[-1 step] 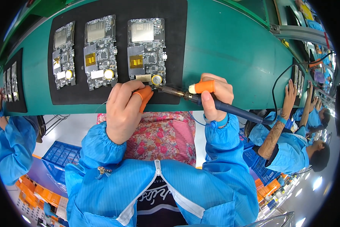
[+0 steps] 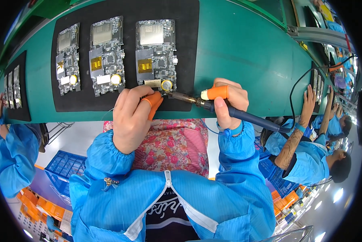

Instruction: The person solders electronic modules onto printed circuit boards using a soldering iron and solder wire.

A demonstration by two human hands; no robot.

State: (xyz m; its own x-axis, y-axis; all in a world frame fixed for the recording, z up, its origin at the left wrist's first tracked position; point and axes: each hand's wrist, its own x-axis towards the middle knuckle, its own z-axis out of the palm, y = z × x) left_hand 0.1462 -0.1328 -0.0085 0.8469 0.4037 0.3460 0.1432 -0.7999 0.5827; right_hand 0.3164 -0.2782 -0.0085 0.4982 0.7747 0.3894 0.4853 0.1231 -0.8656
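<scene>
My right hand [image 2: 230,103] is closed around the dark blue handle of a soldering iron [image 2: 249,117]. The iron's metal tip points left, at the lower edge of the rightmost circuit board [image 2: 157,52], just below its round coin cell [image 2: 167,85]. My left hand [image 2: 134,111] is closed in a pinch at that same edge. A thin solder wire [image 2: 104,111] trails from it to the left, its working end hidden by the fingers. Orange finger cots cover fingertips on both hands. Two similar boards, a middle one [image 2: 107,52] and a left one [image 2: 69,56], lie alongside.
The boards rest on a black mat [image 2: 187,40] on a green table [image 2: 245,52]. The iron's black cable [image 2: 292,90] loops up at the right. Co-workers sit on both sides, with boards on other mats. Blue crates [image 2: 64,171] stand below on the left.
The mat with boards at the far left, by a co-worker's hands, has shifted slightly to the right. My hands and the iron show no visible movement.
</scene>
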